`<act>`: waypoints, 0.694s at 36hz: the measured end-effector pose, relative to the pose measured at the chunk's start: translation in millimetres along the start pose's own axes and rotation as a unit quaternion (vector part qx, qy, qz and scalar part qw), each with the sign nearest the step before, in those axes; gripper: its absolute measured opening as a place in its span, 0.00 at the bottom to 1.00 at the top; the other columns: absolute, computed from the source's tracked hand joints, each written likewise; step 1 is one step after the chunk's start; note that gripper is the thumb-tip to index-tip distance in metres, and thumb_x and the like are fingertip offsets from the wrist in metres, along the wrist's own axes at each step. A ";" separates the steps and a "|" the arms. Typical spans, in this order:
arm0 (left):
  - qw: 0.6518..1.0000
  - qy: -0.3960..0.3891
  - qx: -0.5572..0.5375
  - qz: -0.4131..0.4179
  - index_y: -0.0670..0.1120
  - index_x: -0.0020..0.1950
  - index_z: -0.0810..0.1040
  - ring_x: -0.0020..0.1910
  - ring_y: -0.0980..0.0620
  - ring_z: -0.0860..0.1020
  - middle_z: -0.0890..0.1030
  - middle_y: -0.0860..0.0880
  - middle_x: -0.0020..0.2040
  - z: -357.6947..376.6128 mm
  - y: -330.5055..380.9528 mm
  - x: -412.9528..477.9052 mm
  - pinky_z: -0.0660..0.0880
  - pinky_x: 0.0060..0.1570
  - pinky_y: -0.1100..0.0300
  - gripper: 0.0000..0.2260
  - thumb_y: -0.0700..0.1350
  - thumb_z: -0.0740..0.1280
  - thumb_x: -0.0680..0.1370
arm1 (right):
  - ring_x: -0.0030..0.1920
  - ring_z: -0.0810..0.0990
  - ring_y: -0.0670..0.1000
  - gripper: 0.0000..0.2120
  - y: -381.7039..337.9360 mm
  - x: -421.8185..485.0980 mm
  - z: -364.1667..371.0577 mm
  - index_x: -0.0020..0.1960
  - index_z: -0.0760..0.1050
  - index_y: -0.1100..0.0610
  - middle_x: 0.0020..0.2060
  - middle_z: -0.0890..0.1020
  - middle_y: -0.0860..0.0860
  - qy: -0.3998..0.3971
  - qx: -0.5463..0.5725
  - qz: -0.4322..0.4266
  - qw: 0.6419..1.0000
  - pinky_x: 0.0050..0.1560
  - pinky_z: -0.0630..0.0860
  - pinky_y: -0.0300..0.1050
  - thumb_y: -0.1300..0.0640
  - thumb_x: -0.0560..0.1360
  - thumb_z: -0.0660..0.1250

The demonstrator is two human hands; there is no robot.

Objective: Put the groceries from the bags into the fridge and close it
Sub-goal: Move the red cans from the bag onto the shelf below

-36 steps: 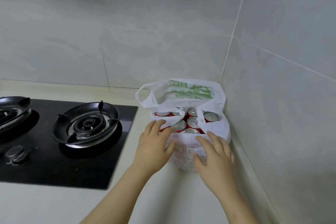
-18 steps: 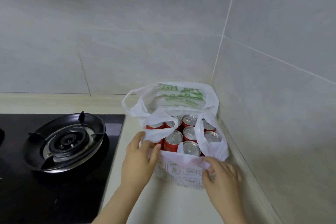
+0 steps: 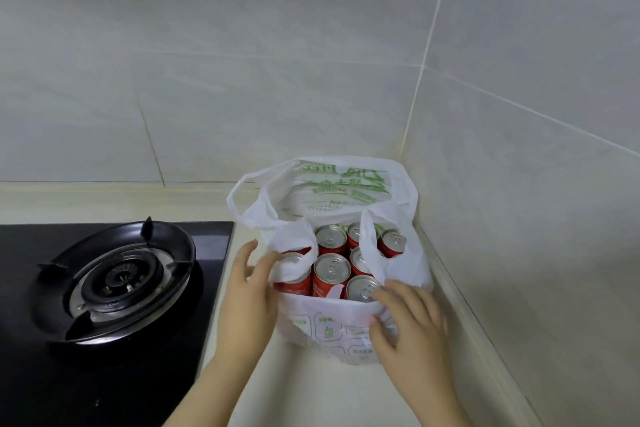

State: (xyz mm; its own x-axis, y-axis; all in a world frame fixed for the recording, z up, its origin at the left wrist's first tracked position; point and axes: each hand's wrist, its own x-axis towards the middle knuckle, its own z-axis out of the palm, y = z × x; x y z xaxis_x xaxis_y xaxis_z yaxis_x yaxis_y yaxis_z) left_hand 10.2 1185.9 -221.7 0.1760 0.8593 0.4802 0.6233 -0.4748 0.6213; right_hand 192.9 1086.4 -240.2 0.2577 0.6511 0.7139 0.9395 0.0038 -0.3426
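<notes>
The white bag with green print stands on the pale surface, tucked into the corner where the two gray tiled walls meet. The bag is open at the top. Inside it you can see red cans with shiny silver tops, standing up close together. Your left hand is at the left side of the bag, and its fingers are a little spread and touch the thin plastic there. Your right hand is at the front of the bag. It pinches the front edge, with the finger ends up by the nearest can top and the thumb on the bag's front. A black gas stove sits to the left, near the bag but not touching it.
</notes>
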 end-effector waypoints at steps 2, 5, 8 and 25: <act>0.999 0.005 -0.018 -0.041 0.41 0.54 0.77 0.43 0.49 0.74 0.72 0.43 0.61 -0.1 -5.8 0.5 0.68 0.37 0.62 0.16 0.27 0.63 0.70 | 0.52 0.71 0.47 0.11 -0.3 -0.9 3.3 0.45 0.76 0.49 0.48 0.80 0.45 0.001 0.010 -0.011 1.000 0.51 0.65 0.42 0.50 0.65 0.61; 0.997 0.023 -0.040 -0.061 0.46 0.44 0.72 0.39 0.56 0.72 0.74 0.49 0.49 -0.2 -9.0 0.3 0.66 0.36 0.69 0.13 0.28 0.64 0.71 | 0.49 0.71 0.47 0.07 -2.7 0.3 6.1 0.42 0.73 0.49 0.41 0.80 0.47 0.023 0.023 -0.015 0.999 0.49 0.66 0.41 0.52 0.64 0.62; 0.994 0.043 -0.049 -0.089 0.48 0.40 0.68 0.39 0.59 0.71 0.73 0.49 0.44 0.9 -9.5 0.6 0.66 0.35 0.70 0.14 0.29 0.64 0.71 | 0.45 0.70 0.48 0.07 -5.6 1.4 7.8 0.41 0.67 0.48 0.39 0.75 0.46 0.044 0.024 -0.020 0.999 0.46 0.64 0.40 0.52 0.64 0.61; 0.939 -0.111 -0.110 -0.305 0.42 0.39 0.80 0.40 0.42 0.75 0.80 0.42 0.37 12.1 -5.8 10.6 0.72 0.38 0.56 0.11 0.40 0.58 0.72 | 0.39 0.81 0.49 0.15 7.8 -18.5 2.0 0.48 0.68 0.43 0.50 0.77 0.41 -0.108 -0.029 0.104 0.988 0.35 0.75 0.46 0.45 0.61 0.57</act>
State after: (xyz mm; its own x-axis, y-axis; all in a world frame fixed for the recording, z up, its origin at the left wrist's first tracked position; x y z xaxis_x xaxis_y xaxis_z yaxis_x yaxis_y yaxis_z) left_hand 17.7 1200.0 -227.7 0.0068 0.9912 -0.1320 0.4906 0.1117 0.8642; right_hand 195.0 1075.8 -257.4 0.3987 0.7804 0.4817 0.8841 -0.1875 -0.4279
